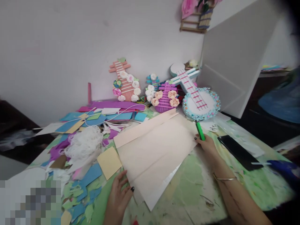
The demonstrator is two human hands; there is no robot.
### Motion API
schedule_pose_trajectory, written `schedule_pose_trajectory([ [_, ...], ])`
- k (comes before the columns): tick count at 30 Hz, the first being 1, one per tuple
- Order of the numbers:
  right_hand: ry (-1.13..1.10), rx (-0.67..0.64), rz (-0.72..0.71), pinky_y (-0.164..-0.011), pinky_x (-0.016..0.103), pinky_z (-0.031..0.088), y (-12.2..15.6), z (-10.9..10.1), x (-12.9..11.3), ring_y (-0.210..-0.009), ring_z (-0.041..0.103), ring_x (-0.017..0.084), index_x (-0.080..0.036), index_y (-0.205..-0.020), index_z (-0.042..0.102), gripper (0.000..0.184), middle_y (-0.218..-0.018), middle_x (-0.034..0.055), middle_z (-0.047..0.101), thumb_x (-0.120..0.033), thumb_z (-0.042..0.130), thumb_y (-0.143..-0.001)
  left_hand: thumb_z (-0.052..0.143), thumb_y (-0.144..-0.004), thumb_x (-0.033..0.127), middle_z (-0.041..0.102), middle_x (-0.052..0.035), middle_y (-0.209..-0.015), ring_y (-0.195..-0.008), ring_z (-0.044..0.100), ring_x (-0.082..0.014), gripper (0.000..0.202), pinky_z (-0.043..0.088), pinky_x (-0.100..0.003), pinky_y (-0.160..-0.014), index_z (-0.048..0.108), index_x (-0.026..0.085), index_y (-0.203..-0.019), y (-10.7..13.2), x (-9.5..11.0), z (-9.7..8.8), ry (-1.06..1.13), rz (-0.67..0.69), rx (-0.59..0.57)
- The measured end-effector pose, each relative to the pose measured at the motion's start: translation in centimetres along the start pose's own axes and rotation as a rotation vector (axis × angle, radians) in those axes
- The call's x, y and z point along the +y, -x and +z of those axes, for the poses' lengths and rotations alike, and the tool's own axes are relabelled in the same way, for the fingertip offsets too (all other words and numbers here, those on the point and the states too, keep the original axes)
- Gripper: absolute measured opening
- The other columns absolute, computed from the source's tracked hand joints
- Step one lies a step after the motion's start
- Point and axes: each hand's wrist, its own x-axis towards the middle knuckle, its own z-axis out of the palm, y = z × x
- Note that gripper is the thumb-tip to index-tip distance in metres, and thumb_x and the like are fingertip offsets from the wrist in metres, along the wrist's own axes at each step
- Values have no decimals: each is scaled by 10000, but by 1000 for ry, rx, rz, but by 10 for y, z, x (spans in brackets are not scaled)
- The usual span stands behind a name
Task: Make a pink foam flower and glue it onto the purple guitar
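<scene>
A large pale peach sheet of paper [159, 147] lies at a slant in front of me, with a white layer showing under its lower right edge. Along its far side runs a narrow peach strip [142, 128]. My left hand [120, 193] is at the sheet's near left edge, fingers apart and slightly bent, holding nothing. A slim green tool with a dark tip [200, 130] is gripped in my right hand [206, 145], beside the sheet's right corner; whether it is a pen or a cutter I cannot tell.
Tangled white string [85, 142], a yellow paper square [109, 162] and blue and green scraps [82, 193] cover the left side. Decorated paper instruments [199, 100] stand against the wall. On the right lie a black phone-like slab [239, 153] and a blue object [284, 170].
</scene>
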Motion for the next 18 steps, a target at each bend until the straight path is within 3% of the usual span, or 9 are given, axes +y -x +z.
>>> schedule_pose_trajectory([
  [5,172,127,33,-601,285,418,-3,-1,0,-647,587,195,-148,-939,674,346,-706,53,657,-240,590,-616,607,-717,399,494,-116,-1254,-1067,539,-268,500,517,-356,-786,493,231,-1174,5,-13,-3,-194,141,-47],
  [9,275,186,26,-655,306,411,-3,-2,-3,-729,586,222,-152,-958,674,342,-782,81,664,-249,582,-643,617,-709,365,413,-131,-1342,-1057,557,-280,405,537,-391,-796,579,200,-1076,3,-10,-8,-424,226,-127],
  [12,329,214,25,-675,321,403,-6,0,-4,-739,576,234,-146,-964,674,335,-798,94,659,-249,579,-659,551,-760,322,436,-130,-1313,-1060,561,-266,330,542,-410,-801,579,203,-1067,5,-6,-7,-579,304,-151],
  [18,382,241,17,-683,324,387,-12,6,-4,-738,556,231,-130,-988,665,345,-812,103,645,-250,570,-678,513,-788,220,420,-124,-1348,-1215,447,-288,344,435,-521,-959,553,219,-1130,21,-2,0,-880,584,-179],
])
